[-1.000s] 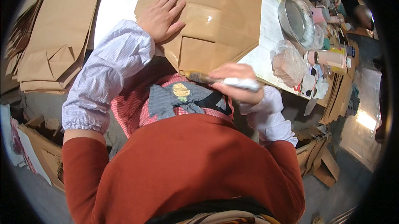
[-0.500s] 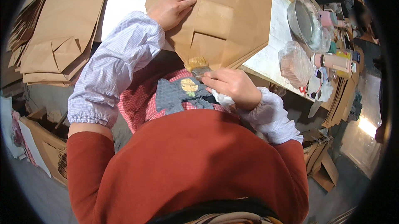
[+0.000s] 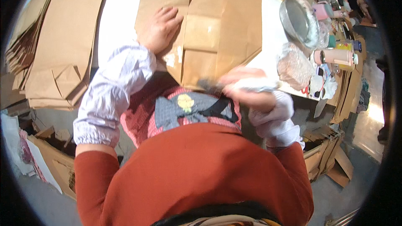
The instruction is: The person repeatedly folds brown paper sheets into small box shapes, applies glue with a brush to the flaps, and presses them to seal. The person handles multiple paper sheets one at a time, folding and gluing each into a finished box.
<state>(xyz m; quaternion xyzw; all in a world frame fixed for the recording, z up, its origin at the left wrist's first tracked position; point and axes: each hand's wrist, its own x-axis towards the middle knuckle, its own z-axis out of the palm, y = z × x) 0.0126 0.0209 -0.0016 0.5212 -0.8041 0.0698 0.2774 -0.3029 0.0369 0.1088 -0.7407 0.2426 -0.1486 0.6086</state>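
My left hand rests on the left part of a folded brown paper bag, its fingers lying on the paper and holding nothing. In my right hand, smeared by motion, is a flat brush with a pale wrapped handle. The brush is at the bag's near edge, by the folded bottom flaps; whether its bristles touch the paper is too blurred to tell. Shiny wet-looking patches show on the flaps near my left hand.
Stacked brown paper bags lie to the left. On the right are a round metal basin, a clear plastic bag, a pink bottle and red-handled scissors. Cardboard boxes stand on the floor.
My right hand has moved slightly right with the brush, which has gone lower in the picture. My left hand stays on the bag. The whole view has shifted a little.
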